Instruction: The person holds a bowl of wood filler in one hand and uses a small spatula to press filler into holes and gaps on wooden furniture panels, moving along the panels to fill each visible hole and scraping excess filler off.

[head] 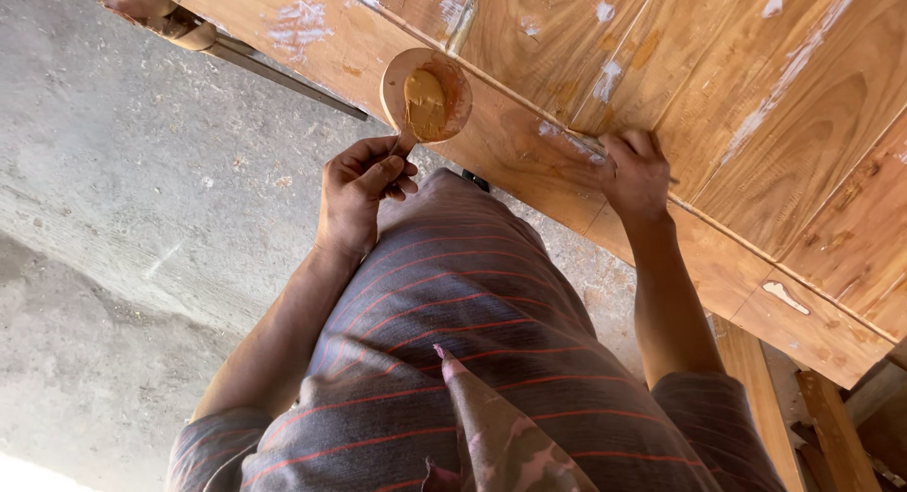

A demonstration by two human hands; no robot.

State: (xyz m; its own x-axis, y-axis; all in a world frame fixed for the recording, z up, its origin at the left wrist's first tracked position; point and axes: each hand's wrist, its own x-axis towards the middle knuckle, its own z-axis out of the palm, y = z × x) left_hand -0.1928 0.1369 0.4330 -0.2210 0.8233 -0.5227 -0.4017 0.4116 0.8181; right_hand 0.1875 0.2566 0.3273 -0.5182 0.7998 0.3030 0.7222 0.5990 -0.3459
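Observation:
My left hand [357, 195] is shut on the handle of a round wooden paddle [425, 97] that carries a lump of tan wood filler. It holds the paddle just off the edge of a large wooden panel [756, 104]. My right hand [635, 175] presses on the panel at a groove between two boards, fingers bent over a filler smear; whether it holds a small tool is hidden. White and tan filler patches dot the panel.
Grey concrete floor [142, 218] with sawdust lies to the left. A metal bar [283, 71] runs under the panel's far edge. Wooden frame pieces [812, 416] stand at the lower right. My striped shirt fills the bottom.

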